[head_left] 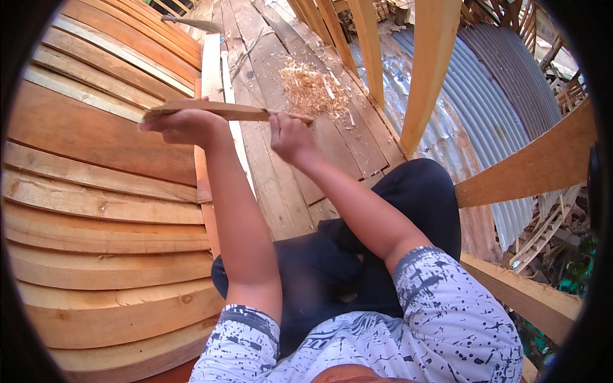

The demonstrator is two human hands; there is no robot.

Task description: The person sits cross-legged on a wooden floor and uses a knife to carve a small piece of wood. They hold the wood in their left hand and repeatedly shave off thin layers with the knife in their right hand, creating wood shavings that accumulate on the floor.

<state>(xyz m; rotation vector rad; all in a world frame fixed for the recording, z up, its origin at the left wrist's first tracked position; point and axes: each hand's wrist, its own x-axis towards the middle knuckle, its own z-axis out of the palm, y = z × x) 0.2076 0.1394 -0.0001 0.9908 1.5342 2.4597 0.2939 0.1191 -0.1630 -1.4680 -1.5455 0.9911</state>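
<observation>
A long, flat wooden piece (pixel 237 111) is held crosswise in front of me, above the plank floor. My left hand (pixel 188 126) cups its broader left end from below, with fingertips showing past the far edge. Around the narrower right end my right hand (pixel 290 135) is closed in a fist, and a short tip sticks out beyond it. A dark mark shows on the piece beside the right fist. Whether the right end is a separate handle I cannot tell.
Wood shavings (pixel 313 89) lie heaped on the plank floor (pixel 274 191). Stacked boards form a wall (pixel 102 210) on my left, with a broom (pixel 195 24) at the far end. Upright timbers (pixel 429 70) and corrugated metal sheets (pixel 485 108) stand on the right. My legs (pixel 421 198) are folded below.
</observation>
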